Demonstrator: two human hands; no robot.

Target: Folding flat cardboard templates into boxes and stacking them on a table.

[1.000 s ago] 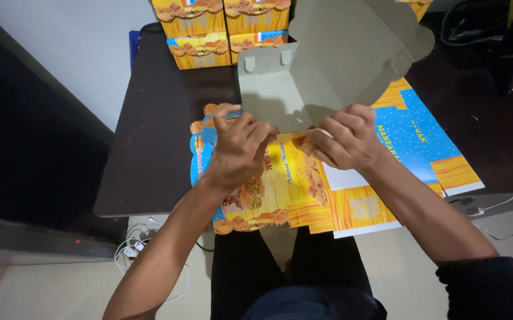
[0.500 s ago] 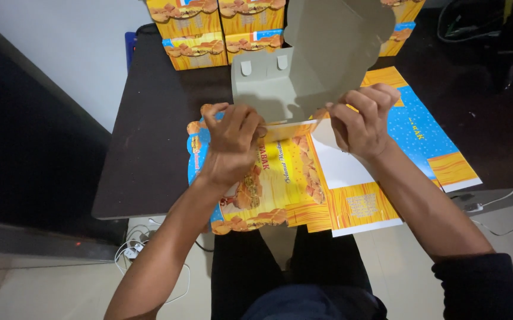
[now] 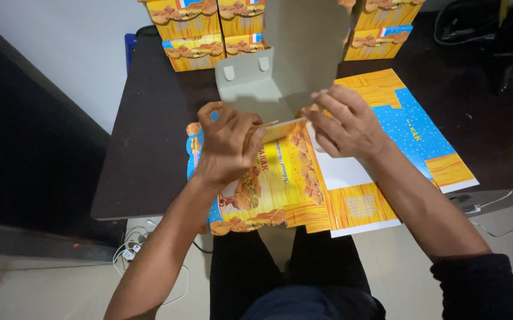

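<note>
Nearest us, flat yellow-and-blue printed cardboard box blanks (image 3: 304,195) overhang the dark table (image 3: 150,154) edge. Our left hand (image 3: 227,145) and right hand (image 3: 345,124), fingers curled and pressed, pinch the fold of a half-raised grey-backed cardboard box blank (image 3: 292,65) standing just above them. Beyond, assembled yellow snack boxes (image 3: 203,29) line the far edge.

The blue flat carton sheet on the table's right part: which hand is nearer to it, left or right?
Right. The right hand rests just beside the blue flat carton sheet, at its left edge. The left hand is farther away, on the other side of the grey folded carton.
</note>
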